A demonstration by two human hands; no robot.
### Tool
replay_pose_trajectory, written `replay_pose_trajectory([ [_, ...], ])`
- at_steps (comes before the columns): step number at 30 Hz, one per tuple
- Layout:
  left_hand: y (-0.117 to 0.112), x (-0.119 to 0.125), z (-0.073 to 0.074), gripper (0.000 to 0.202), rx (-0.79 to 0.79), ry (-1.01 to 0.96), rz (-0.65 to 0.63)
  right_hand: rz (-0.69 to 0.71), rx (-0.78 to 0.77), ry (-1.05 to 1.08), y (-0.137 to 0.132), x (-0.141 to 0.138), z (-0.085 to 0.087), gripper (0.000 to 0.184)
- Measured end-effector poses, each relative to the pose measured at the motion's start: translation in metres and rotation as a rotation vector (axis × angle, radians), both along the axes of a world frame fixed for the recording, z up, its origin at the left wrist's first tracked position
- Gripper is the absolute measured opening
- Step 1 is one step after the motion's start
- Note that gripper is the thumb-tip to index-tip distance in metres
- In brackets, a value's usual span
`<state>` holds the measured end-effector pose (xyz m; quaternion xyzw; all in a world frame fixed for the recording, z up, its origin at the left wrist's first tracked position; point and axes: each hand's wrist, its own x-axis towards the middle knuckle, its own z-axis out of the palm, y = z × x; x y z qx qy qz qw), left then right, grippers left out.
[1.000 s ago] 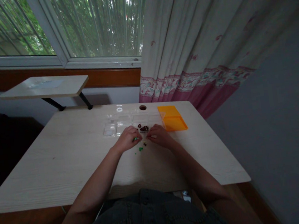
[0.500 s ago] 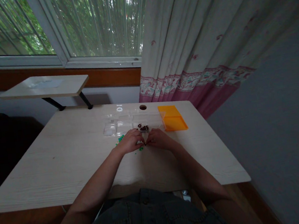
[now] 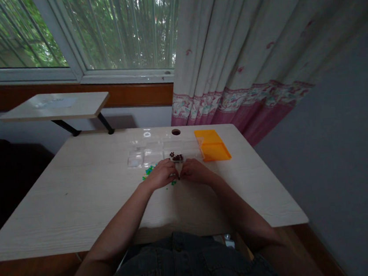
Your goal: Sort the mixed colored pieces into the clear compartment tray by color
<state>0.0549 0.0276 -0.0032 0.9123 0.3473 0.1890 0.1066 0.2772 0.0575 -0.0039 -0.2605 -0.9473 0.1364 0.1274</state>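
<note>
My left hand (image 3: 161,174) and my right hand (image 3: 194,171) meet at the middle of the table, fingertips pinched close together. Between them shows a tiny dark piece (image 3: 179,178), too small to name. Just beyond my fingers, small dark brown pieces (image 3: 177,157) lie in a little clear container. Beside and partly behind my left hand is a scatter of small green and blue pieces (image 3: 148,171). A few more green bits (image 3: 173,183) lie on the tabletop just below that hand's fingers.
A clear compartment tray (image 3: 153,156) stretches across the table behind my hands. To its right lies an orange tray (image 3: 212,146). The wooden table (image 3: 86,189) has a round hole (image 3: 176,132) near its back edge. A raised shelf (image 3: 57,107) stands at the back left.
My fingertips have shifted very slightly around the tiny dark piece. The trays and scattered pieces stay where they were.
</note>
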Motion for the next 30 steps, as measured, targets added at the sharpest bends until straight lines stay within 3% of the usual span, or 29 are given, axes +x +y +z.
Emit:
replay_pose_trajectory([
  [9,0.001,-0.006,0.002,0.011,-0.038,-0.096,0.037,-0.072,-0.033,0.055,0.0,0.008,0.013,0.006],
  [23,-0.001,-0.004,0.004,0.014,-0.038,0.001,0.021,-0.116,0.017,0.094,0.0,0.008,0.014,0.005],
  [30,-0.002,-0.003,0.004,0.015,-0.034,0.008,0.03,-0.453,0.253,0.336,0.004,-0.001,-0.002,0.012],
])
